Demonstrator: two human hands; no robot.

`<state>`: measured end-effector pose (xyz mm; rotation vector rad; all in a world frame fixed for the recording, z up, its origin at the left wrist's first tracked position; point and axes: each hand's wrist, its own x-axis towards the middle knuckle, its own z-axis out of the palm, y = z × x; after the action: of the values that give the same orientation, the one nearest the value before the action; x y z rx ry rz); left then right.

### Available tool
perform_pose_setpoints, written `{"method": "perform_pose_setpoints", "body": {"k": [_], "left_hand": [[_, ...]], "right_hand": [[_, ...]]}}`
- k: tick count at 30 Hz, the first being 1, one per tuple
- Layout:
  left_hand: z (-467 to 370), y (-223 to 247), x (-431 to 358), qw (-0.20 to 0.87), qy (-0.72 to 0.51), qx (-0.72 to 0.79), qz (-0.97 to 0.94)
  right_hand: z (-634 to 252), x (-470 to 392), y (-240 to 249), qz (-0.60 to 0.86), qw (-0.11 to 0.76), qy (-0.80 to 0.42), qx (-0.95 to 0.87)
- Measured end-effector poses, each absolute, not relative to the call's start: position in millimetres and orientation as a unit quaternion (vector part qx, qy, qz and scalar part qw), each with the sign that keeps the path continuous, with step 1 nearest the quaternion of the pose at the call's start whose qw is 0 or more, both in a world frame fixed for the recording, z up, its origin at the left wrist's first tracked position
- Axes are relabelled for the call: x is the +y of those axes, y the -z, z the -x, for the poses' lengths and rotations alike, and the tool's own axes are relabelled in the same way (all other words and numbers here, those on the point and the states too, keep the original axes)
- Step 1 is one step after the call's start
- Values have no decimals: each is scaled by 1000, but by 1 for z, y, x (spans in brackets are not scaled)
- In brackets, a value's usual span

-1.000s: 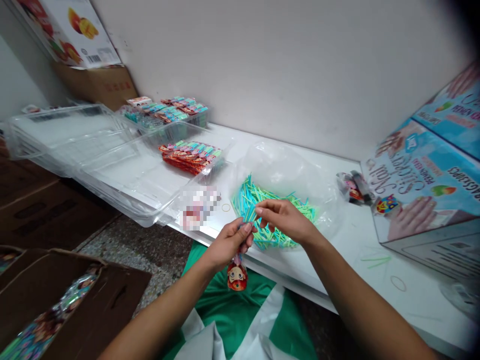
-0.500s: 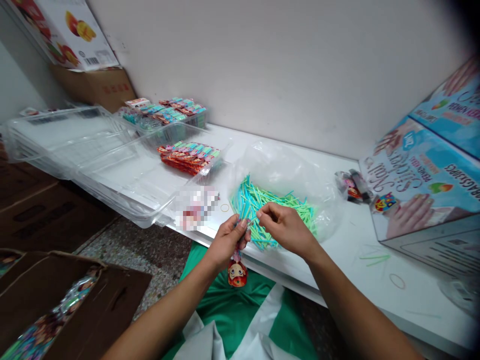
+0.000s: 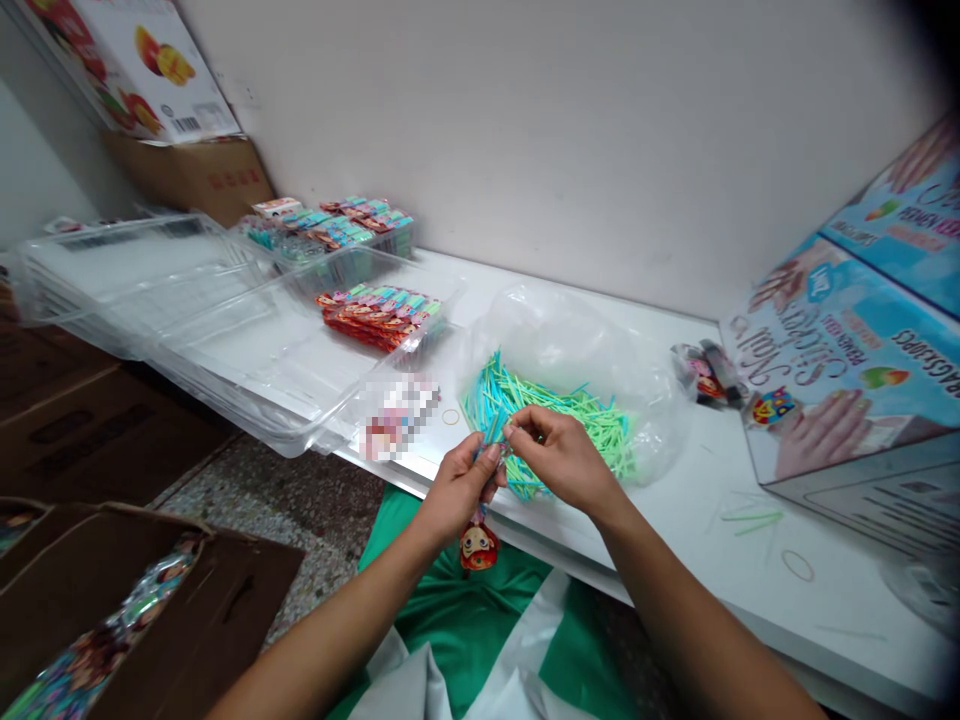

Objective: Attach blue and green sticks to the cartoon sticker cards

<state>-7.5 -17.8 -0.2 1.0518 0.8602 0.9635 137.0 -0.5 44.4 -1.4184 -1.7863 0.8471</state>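
My left hand [image 3: 466, 482] is closed around a small packet [image 3: 478, 546] with a red-haired cartoon head, which hangs face-out below the fingers. Its blue-green end sticks up above my thumb. My right hand [image 3: 559, 452] pinches at that upper end, fingertips against it; whether a thin stick is between them is too small to tell. Just behind both hands lies a clear plastic bag [image 3: 577, 325], open toward me, with a heap of thin blue and green sticks [image 3: 566, 405] spilling at its mouth.
A clear tray [image 3: 289, 435] on the left holds stacked packets [image 3: 382, 312]; another packed tray [image 3: 337, 225] stands behind. A printed carton [image 3: 840, 350] is at right, near loose green sticks [image 3: 754, 520] and a rubber band [image 3: 797, 565]. An open brown box [image 3: 240, 580] sits lower left.
My right hand has moved slightly left, and its fingertips now meet the top of the packet in my left hand. The left hand keeps its hold almost in place.
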Motion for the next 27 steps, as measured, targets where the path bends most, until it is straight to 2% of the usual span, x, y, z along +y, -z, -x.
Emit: {"method": "perform_pose_setpoints", "body": {"k": [17, 27], "left_hand": [[9, 2, -17, 673, -430, 363, -479], [11, 2, -17, 717, -436, 326, -435]], "right_hand": [[-131, -1, -47, 529, 387, -343, -673], [-133, 0, -43, 526, 384, -361, -667]]}}
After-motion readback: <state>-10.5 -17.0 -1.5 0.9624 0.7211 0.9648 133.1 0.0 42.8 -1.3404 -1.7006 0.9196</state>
